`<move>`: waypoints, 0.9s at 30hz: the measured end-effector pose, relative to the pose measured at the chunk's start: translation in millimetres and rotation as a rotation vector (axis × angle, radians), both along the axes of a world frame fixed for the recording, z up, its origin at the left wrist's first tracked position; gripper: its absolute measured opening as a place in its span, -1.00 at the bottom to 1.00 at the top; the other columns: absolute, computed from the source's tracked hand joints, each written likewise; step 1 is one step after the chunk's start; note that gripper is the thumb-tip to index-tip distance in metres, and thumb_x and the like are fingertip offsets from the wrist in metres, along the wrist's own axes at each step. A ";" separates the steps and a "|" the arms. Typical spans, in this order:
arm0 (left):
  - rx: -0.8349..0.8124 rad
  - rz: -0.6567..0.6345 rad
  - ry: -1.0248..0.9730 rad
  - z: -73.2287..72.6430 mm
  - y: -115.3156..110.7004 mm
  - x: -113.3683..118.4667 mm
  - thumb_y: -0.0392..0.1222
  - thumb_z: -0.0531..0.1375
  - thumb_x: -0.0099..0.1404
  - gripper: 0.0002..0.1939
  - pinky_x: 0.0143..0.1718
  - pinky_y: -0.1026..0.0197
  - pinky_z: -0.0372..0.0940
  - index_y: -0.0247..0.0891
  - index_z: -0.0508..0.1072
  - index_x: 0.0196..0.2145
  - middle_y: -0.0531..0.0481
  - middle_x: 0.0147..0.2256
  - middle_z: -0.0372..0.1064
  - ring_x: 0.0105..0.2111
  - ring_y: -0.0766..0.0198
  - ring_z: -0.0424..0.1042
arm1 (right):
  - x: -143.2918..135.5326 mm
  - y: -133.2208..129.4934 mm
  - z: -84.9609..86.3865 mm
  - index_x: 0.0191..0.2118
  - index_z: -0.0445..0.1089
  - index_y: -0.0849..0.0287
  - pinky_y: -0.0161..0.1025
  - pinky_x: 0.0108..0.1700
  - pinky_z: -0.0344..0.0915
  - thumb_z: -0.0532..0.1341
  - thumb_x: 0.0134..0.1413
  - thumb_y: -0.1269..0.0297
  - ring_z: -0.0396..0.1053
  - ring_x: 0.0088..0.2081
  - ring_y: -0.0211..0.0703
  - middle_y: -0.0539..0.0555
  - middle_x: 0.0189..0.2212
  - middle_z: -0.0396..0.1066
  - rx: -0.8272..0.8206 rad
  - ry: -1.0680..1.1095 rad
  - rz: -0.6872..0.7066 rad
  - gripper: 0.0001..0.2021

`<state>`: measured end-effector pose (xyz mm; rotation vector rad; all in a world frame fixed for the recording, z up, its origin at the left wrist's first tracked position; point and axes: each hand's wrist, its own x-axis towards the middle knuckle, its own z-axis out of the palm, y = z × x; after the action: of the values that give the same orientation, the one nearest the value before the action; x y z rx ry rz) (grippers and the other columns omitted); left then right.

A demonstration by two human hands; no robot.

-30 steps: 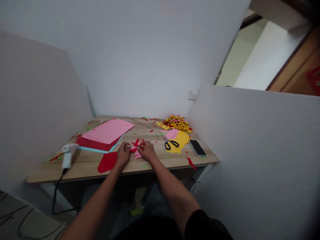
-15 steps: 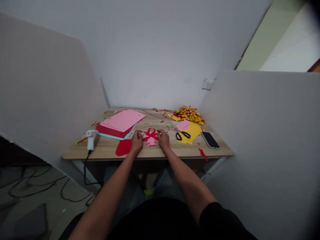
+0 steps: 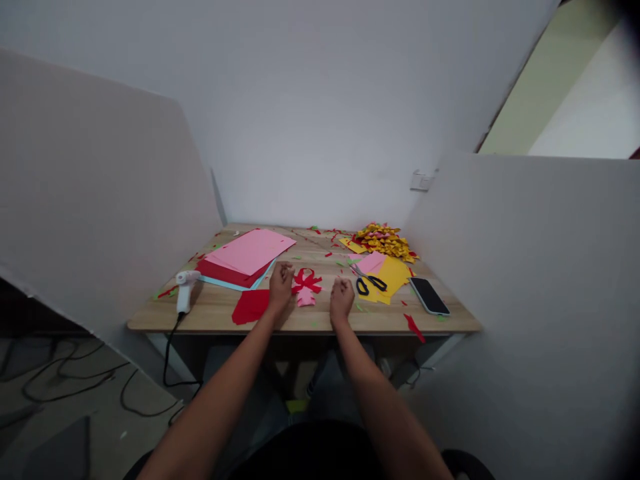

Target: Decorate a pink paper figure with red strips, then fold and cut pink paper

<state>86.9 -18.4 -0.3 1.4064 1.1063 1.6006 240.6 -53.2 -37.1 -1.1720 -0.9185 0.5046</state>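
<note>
A pink paper cutout [image 3: 306, 299] lies on the table between my hands. Red paper pieces [image 3: 306, 284] lie across its upper part, with a red loop at the top. My left hand [image 3: 281, 287] is closed right beside the cutout's left edge, with the fingertips pinched; whatever they may hold is too small to make out. To the right, apart from the cutout, my right hand [image 3: 342, 299] is curled shut with nothing showing in it. A red paper piece [image 3: 250, 307] lies left of my left wrist. Scissors [image 3: 370, 282] with dark handles rest on yellow paper [image 3: 395, 277].
Pink sheets [image 3: 253, 250] are stacked over red and light blue ones at the left, near a white glue gun [image 3: 185, 290] with a black cord. A phone [image 3: 429, 296] lies at the right. Yellow folded paper pieces [image 3: 385, 241] are heaped at the back. Partitions flank the table [image 3: 310, 325].
My right hand has come away from the paper cutout to the right and closed. My left hand stays by its left side. The view has shifted slightly; the cutout lies in place.
</note>
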 end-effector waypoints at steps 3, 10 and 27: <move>-0.006 -0.099 -0.280 35.4 -17.7 14.7 0.05 0.15 0.44 -0.71 -0.53 0.34 0.17 -0.24 0.34 -0.16 0.18 -0.49 0.11 -0.58 0.44 0.10 | -14.8 -20.2 12.7 -0.07 0.41 0.22 -0.21 -0.29 0.42 0.16 0.35 0.01 0.41 -0.35 -0.24 0.04 -0.25 0.45 0.071 0.122 0.008 -0.66; -0.138 -0.456 -0.721 91.9 -118.8 31.8 0.21 0.09 0.42 -0.61 -0.51 0.35 0.22 -0.20 0.38 -0.20 0.16 -0.49 0.04 -0.58 0.42 0.12 | -52.0 -88.3 86.1 -0.09 0.44 0.14 -0.26 -0.31 0.33 0.19 0.21 -0.07 0.34 -0.43 -0.26 -0.01 -0.35 0.44 0.203 0.201 0.280 -0.62; -0.171 -0.704 -1.130 144.3 -214.4 23.9 -0.39 0.32 0.08 -0.67 -0.19 0.31 0.41 -0.13 0.45 -0.19 0.11 -0.42 0.24 -0.32 0.36 0.40 | -46.6 -174.3 155.5 -0.01 0.53 -0.11 -0.17 -0.11 0.45 0.31 0.09 0.33 0.48 -0.10 -0.09 0.01 -0.09 0.53 0.307 0.155 0.561 -0.67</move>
<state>110.8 -232.8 144.0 0.4663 0.0388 1.3536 194.1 -227.4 118.5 -0.5791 -1.1440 0.8576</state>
